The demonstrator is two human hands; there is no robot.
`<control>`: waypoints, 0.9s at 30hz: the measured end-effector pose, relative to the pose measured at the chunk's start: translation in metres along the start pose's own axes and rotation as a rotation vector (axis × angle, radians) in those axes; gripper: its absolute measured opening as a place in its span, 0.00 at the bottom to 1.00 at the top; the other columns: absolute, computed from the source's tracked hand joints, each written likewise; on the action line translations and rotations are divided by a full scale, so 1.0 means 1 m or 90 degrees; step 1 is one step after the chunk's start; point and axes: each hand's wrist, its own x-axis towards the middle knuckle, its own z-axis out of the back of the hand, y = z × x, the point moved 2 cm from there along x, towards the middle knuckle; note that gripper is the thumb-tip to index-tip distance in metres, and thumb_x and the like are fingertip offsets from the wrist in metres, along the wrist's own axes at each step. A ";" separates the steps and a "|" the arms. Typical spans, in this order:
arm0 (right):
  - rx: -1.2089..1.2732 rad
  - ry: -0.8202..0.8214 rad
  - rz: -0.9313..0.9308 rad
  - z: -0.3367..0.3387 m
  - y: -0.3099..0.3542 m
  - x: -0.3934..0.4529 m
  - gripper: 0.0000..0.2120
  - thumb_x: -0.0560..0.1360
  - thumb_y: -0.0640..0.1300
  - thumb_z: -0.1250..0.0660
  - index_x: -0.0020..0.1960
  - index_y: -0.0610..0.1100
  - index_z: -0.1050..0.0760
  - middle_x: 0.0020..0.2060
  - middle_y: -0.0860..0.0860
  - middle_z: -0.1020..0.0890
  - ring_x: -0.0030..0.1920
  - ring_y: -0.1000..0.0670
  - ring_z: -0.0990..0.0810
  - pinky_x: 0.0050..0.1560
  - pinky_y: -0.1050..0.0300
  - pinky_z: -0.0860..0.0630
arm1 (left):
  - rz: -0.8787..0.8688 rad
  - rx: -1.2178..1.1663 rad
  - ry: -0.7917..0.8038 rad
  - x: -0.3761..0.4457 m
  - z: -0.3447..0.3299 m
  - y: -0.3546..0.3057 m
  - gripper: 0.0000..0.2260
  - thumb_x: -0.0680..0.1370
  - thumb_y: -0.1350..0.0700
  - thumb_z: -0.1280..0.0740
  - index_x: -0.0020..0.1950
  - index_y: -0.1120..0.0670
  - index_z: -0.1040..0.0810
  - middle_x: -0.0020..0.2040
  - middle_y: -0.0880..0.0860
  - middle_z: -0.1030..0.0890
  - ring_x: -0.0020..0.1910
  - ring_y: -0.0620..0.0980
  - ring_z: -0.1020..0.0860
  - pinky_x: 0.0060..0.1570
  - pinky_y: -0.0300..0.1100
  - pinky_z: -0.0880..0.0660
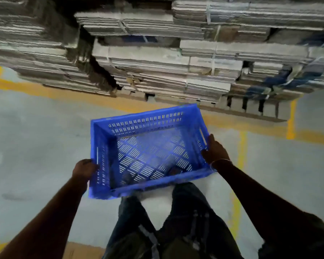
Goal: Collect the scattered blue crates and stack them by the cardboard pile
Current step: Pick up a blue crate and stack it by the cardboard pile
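An empty blue crate (pixel 148 128) with slotted walls and a perforated bottom hangs in front of me above the floor, tilted slightly. My left hand (pixel 85 170) grips its left short wall near the handle slot. My right hand (pixel 214 150) grips its right short wall by the other slot. The cardboard pile (pixel 157 58), tall bundles of flattened tied sheets, fills the upper part of the view just beyond the crate. No other blue crate shows in the frame.
The pile sits on wooden pallets (pixel 251 107) at floor level. Yellow painted lines (pixel 241 146) cross the grey concrete floor. My legs (pixel 176 221) are below the crate. A flat brown cardboard piece (pixel 82 251) lies at the bottom left.
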 end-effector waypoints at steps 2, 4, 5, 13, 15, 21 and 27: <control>0.043 -0.002 -0.085 -0.021 -0.001 -0.002 0.28 0.74 0.43 0.36 0.71 0.38 0.40 0.57 0.33 0.23 0.57 0.34 0.23 0.54 0.46 0.27 | -0.020 0.066 0.043 0.032 -0.003 -0.008 0.18 0.66 0.63 0.23 0.50 0.71 0.21 0.35 0.61 0.23 0.27 0.49 0.24 0.32 0.40 0.25; 0.073 -0.023 -0.160 -0.041 0.002 -0.008 0.21 0.74 0.42 0.37 0.65 0.38 0.35 0.54 0.33 0.22 0.55 0.33 0.22 0.52 0.46 0.27 | -0.042 0.097 0.081 0.062 -0.009 -0.019 0.17 0.63 0.60 0.24 0.46 0.68 0.20 0.36 0.62 0.22 0.31 0.52 0.23 0.36 0.46 0.23; 0.093 -0.043 -0.195 -0.050 0.006 -0.010 0.19 0.74 0.41 0.37 0.62 0.38 0.34 0.53 0.33 0.21 0.54 0.32 0.22 0.52 0.46 0.27 | -0.056 0.120 0.095 0.080 -0.013 -0.023 0.14 0.63 0.59 0.24 0.44 0.65 0.20 0.40 0.64 0.20 0.36 0.57 0.20 0.43 0.52 0.22; 0.237 -0.066 -0.363 -0.133 0.026 0.035 0.21 0.72 0.46 0.31 0.60 0.39 0.32 0.55 0.35 0.21 0.55 0.35 0.21 0.53 0.47 0.26 | -0.123 0.274 0.126 0.221 -0.042 -0.038 0.09 0.69 0.56 0.23 0.46 0.55 0.18 0.43 0.57 0.18 0.41 0.55 0.20 0.46 0.49 0.22; 0.248 -0.046 -0.369 -0.160 0.026 0.065 0.22 0.72 0.46 0.31 0.62 0.38 0.32 0.57 0.35 0.21 0.57 0.35 0.22 0.55 0.47 0.26 | -0.127 0.283 0.100 0.253 -0.057 -0.035 0.11 0.69 0.55 0.25 0.50 0.55 0.18 0.45 0.58 0.17 0.45 0.58 0.19 0.47 0.48 0.23; 0.211 -0.007 -0.354 -0.240 0.020 0.173 0.24 0.71 0.50 0.31 0.62 0.38 0.27 0.60 0.36 0.28 0.61 0.34 0.27 0.60 0.47 0.29 | -0.130 0.261 -0.018 0.354 -0.124 -0.025 0.16 0.72 0.59 0.34 0.59 0.55 0.21 0.57 0.62 0.19 0.56 0.65 0.22 0.56 0.51 0.26; 0.223 0.026 -0.358 -0.291 0.006 0.263 0.31 0.71 0.54 0.30 0.70 0.41 0.31 0.65 0.39 0.33 0.64 0.35 0.29 0.66 0.46 0.31 | -0.104 0.168 -0.059 0.448 -0.188 -0.022 0.14 0.73 0.62 0.32 0.59 0.56 0.20 0.57 0.61 0.18 0.56 0.64 0.20 0.56 0.52 0.24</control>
